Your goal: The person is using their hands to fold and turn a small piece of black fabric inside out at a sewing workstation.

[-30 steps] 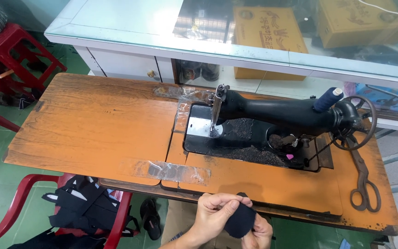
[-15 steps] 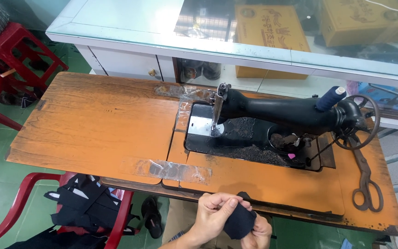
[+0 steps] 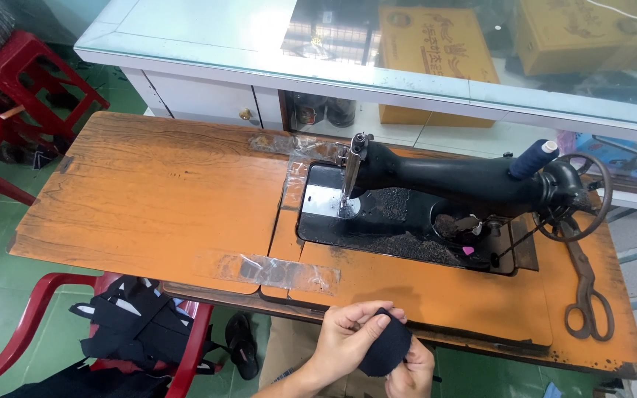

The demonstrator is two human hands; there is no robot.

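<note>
1. Red chair [image 3: 186, 354] with black fabric pieces [image 3: 130, 324] sits well left of the hands.
2. Left hand [image 3: 348, 335] pinches the dark cloth piece [image 3: 386, 343] by its top edge.
3. Right hand [image 3: 411, 372] grips it from beneath.
4. Black sewing machine [image 3: 466, 184] stands beyond the hands; scissors [image 3: 587, 295] lie to the right.

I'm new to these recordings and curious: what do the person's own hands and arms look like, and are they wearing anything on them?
Both are bare: the left hand and right hand wear no gloves, rings or watch that I can see. The visible left forearm has no sleeve. Little of the right arm shows, so I cannot tell about a sleeve there.
</note>
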